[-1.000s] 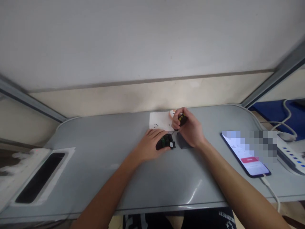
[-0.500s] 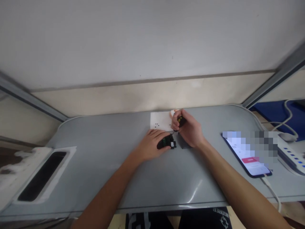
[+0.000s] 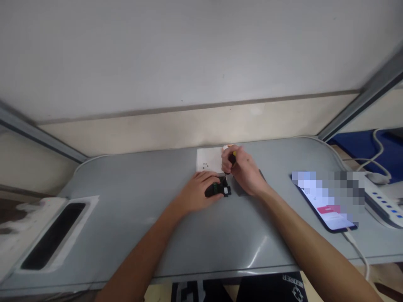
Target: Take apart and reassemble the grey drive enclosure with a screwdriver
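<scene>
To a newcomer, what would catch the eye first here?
Probably the lit phone at the right of the grey desk. Next, in the middle, the left hand holds a black device, and the right hand holds a tool close to it. Beyond the left hand, dark specks dot white paper.

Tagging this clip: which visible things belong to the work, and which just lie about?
Probably the work:
black part under left hand
black-and-yellow tool in right hand
white sheet, small dark pieces
perhaps grey flat piece

Probably just lying about:
lit phone
dark slab, left
power strip
</scene>
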A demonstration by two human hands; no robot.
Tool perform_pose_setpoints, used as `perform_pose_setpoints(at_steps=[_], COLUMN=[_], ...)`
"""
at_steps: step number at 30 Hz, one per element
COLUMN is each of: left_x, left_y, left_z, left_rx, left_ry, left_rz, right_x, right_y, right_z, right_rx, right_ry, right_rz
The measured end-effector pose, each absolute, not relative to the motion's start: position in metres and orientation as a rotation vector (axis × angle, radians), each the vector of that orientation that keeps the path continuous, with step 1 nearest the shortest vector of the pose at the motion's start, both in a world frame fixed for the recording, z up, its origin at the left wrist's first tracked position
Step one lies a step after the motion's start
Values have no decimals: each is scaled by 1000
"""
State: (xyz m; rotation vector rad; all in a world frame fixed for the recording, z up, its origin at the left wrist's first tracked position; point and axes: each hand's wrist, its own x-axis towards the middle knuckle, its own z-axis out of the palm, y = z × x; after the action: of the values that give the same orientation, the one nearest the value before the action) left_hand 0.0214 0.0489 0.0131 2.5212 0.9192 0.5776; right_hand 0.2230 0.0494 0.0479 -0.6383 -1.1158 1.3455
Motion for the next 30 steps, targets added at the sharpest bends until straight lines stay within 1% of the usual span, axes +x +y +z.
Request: perform_pose_setpoints(at_steps=[3, 12, 18, 21, 27, 30], left_x=[22, 19, 28, 33, 30, 29], left_y=[48, 50, 41, 37, 39, 40], left_z=[16, 17, 13, 13, 14, 15], left_rx=[2519, 2498, 2537, 2551, 2586, 2619], left_ry=[920, 886, 961, 1008, 945, 937], left_rz=[574, 577, 554, 550, 552, 529], right_x=[225, 222, 229, 232, 231, 233], right_y=[48, 50, 52, 50, 50, 52], right_z=[50, 45, 53, 56, 51, 53], right_rx=[-647, -707, -647, -627, -712, -679], right_ry=[-1153, -1143, -1089, -1117, -1080, -1084], right_rz=[1368, 1267, 1444, 1428, 1408, 1432])
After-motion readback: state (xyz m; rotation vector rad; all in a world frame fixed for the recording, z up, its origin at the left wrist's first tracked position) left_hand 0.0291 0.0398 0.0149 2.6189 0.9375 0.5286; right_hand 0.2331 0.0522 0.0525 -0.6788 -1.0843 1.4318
